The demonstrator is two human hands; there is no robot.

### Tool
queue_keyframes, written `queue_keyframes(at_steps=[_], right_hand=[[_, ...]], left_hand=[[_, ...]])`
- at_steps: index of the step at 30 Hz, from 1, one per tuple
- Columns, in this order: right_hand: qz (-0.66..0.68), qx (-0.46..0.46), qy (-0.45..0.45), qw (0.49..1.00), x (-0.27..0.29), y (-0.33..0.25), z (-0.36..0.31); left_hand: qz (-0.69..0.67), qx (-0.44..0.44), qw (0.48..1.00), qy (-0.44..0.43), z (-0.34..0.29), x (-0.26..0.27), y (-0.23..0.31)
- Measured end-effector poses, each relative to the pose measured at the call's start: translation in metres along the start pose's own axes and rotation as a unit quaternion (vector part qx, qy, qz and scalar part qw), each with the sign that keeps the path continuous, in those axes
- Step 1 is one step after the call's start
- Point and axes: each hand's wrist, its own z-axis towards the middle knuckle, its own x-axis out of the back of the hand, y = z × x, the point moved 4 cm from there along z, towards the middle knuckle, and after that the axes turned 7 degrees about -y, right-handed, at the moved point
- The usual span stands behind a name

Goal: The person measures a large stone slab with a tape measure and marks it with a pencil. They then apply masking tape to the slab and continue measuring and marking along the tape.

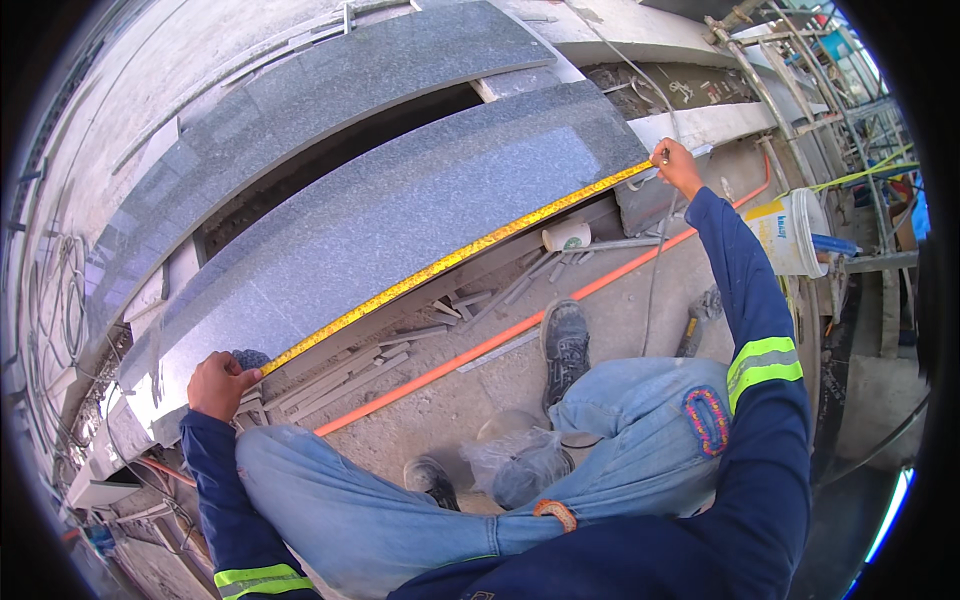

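A yellow tape measure (455, 262) is stretched along the near edge of a grey speckled stone slab (400, 190). My left hand (222, 386) is closed on its near-left end, thumb pressed at the slab's edge. A dark grey rounded thing (250, 358) shows beside those fingers; I cannot tell whether it is the tape's case. At the far right end, my right hand (679, 167) pinches the tape by the slab's corner. Something small and dark (665, 155) sticks out of its fingers, too small to name.
Behind lies a second grey slab (330, 75), across a dark gap. An orange pipe (470, 350) crosses the floor among stone offcuts (350, 380). A paper cup (567, 237), a hammer (695, 325), a white bucket (787, 235) and scaffold poles (755, 75) are nearby.
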Motion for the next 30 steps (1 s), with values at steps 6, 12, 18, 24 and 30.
queue_keyframes(at_steps=[6,12,18,24,30], right_hand=[[0.0,0.002,0.009,1.0,0.0007,-0.0029,-0.0013],[0.005,0.002,0.013,1.0,0.0001,-0.0008,-0.0004],[-0.01,0.036,0.027,0.999,0.0006,-0.0021,0.0013],[-0.014,0.017,0.025,0.999,0.002,-0.0041,-0.0022],[-0.021,0.028,0.021,0.999,0.0034,-0.0062,-0.0025]], left_hand=[[-0.033,-0.016,0.999,0.011,-0.0001,-0.0018,-0.0065],[-0.051,-0.01,0.999,0.008,-0.0004,-0.0032,-0.0094],[-0.047,-0.021,0.999,0.013,0.0002,-0.0027,-0.0086],[-0.04,-0.018,0.999,0.015,0.0,-0.0034,-0.0082],[-0.036,-0.018,0.999,0.005,0.0007,-0.0033,-0.0074]])
